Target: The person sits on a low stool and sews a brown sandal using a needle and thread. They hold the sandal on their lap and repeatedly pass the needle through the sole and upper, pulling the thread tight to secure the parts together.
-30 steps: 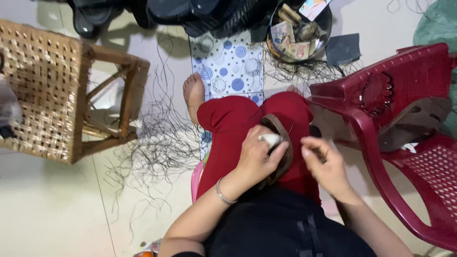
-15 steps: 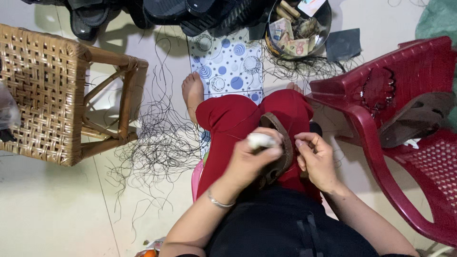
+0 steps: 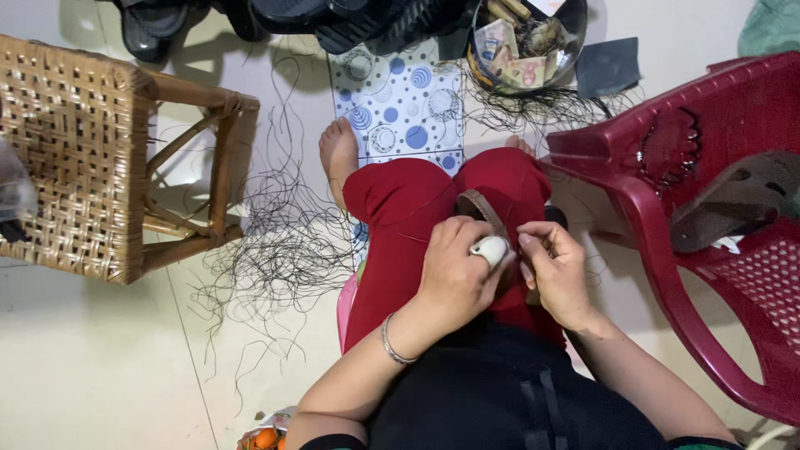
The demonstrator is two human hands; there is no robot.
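So both hands are pinched on the brown sandal strap [image 3: 482,208] on the lap: left hand [image 3: 457,279], bandaged fingertip, right hand [image 3: 557,271] probably pulling thread. Keep it taut, stitches close.

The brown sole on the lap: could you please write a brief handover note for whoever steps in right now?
Left hand: grips the sole on the red-trousered lap; one finger wears a white wrap.
Right hand: fingertips pinched at the sole's edge, beside the left hand; what they pinch is too small to tell.
Nearby: loose black threads on the floor, wicker stool, red chair, bowl.
Done or left: cannot tell; the hands hide the work.
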